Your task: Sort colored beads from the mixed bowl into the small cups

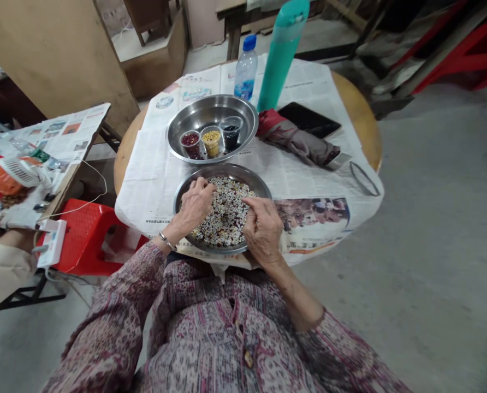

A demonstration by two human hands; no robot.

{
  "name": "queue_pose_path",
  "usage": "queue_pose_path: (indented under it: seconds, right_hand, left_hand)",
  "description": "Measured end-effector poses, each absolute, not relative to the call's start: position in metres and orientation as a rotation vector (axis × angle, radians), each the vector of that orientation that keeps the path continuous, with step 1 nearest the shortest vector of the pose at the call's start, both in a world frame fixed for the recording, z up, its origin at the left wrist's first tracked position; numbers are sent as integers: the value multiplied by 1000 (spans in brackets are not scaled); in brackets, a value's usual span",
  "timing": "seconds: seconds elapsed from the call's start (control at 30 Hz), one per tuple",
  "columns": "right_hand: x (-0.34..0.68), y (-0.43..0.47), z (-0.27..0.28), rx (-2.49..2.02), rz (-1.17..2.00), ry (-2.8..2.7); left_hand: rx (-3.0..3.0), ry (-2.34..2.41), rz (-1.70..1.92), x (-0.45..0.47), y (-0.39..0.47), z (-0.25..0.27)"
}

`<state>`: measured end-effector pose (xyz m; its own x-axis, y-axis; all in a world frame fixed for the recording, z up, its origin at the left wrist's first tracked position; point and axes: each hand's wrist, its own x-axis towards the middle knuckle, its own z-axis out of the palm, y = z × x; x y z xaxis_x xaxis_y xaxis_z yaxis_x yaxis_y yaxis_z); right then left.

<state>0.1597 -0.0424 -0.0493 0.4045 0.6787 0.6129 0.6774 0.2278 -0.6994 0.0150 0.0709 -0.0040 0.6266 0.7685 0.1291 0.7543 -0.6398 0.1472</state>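
A metal bowl (263,188) near the table's front edge holds a bed of mixed white, dark red, yellow and black grains and beans (227,210). Over its left side is my left hand (196,203), fingers curled down at the grains, a bracelet on the wrist. My right hand (263,226) is closed at the right rim, index finger and thumb drawn together over the grains. What either hand's fingertips hold is too small to make out. Behind, a second metal bowl (211,106) contains clear cups of red beans (190,143), yellow grains (211,142) and black beans (230,136).
Newspaper (145,169) covers the round wooden table (362,117). A water bottle (245,71), teal bottle (282,54), folded umbrella (296,139), black tablet-like object (309,119) and dark loop (364,179) lie behind and right. At left are a red stool (88,234), power strip (52,243) and another person's leg (6,267).
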Motion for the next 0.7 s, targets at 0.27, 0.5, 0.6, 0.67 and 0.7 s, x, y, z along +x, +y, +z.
queue_pose_path:
  seconds: [0.27, 0.5, 0.6, 0.67, 0.7]
  right_hand:
    - [161, -45, -49, -1465, 29, -1294]
    - [159, -43, -47, -1647, -19, -1440]
    - [158, -42, -45, -1740, -49, -1538]
    - [157, -42, -43, -1776, -57, -1593]
    - [157, -42, -43, -1787, -60, -1613]
  left_hand:
    - [2945, 548, 184, 23, 35, -13]
    - [2975, 848, 212, 7, 44, -8]
    - [2891, 1107, 320, -12, 46, -11]
    - [2826, 1208, 406, -22, 43, -16]
    - [2796, 1233, 447, -26, 40, -18]
